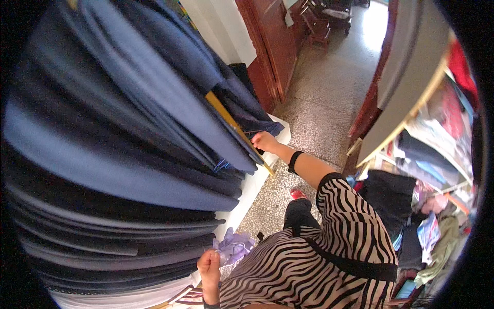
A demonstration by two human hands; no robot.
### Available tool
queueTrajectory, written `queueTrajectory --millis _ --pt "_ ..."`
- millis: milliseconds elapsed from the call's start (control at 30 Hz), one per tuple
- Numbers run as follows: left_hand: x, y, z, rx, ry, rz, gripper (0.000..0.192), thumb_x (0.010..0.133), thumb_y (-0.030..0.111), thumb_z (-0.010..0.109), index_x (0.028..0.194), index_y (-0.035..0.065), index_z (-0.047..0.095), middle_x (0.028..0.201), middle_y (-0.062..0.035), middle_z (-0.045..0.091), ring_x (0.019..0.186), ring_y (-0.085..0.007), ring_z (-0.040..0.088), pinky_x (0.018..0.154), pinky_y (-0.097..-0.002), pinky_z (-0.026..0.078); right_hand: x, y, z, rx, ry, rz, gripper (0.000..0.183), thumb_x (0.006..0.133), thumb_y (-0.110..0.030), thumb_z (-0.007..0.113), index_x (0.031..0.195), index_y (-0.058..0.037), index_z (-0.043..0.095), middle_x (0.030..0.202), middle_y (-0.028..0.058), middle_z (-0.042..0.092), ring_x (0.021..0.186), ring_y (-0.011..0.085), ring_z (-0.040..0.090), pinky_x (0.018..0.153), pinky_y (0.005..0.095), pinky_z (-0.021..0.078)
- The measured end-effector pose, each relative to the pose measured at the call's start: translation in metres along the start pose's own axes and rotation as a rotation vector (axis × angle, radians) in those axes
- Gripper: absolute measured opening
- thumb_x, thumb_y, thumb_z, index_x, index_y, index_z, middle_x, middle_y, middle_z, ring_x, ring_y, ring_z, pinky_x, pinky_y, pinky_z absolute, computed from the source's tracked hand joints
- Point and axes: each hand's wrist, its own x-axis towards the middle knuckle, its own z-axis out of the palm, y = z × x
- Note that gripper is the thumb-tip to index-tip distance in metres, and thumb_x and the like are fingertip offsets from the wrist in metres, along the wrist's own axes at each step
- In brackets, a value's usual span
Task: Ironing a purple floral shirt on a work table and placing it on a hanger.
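Observation:
Dark blue curtain-like cloth (127, 154) hangs in long folds across the left side. My right hand (265, 141) is at a narrow yellow board edge (239, 131) between folds, its fingers curled; whether they grip anything is unclear. A thin hanger-like wire shows close to those fingers. Blue hanger parts (222, 166) stick out from the folds below. My left hand (209, 264) is low in the view, closed on a crumpled lilac cloth (233, 247) that hangs on its right side, by my zebra-striped dress (285, 270).
A white ledge (231, 220) runs under the dark cloth. Speckled floor (308, 116) leads past a red-brown door (270, 46) to wheeled furniture. Shelves (436, 146) packed with clothes stand at right, with a clothes pile (389, 193) below. A striped chair-like frame (189, 295) is at the bottom.

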Motion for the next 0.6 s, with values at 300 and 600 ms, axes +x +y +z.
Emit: queueTrajectory --millis 300,600 --pt "0.112 0.059 0.106 -0.056 0.139 -0.423 0.015 0.099 0.015 0.061 0.089 0.0035 0.064 0.070 0.0095 0.046 0.063 -0.0019 0.034 0.056 -0.0211 0.026 0.154 0.063 0.016 0.014 -0.355 0.015 0.036 0.087 -0.011 0.063 0.122 -0.0082 0.065 0.096 0.0099 0.073 0.090 0.0205 0.068 0.076 0.0339 0.0521" --pt "0.164 0.037 0.126 -0.145 0.119 -0.566 0.014 0.098 0.013 0.060 0.096 0.0000 0.065 0.078 0.0062 0.054 0.071 -0.0037 0.043 0.066 -0.0199 0.034 0.145 0.050 0.047 -0.294 -0.579 -0.251 0.037 0.092 -0.029 0.053 0.119 -0.0076 0.066 0.122 0.0127 0.066 0.110 0.0312 0.062 0.096 0.0450 0.0466"
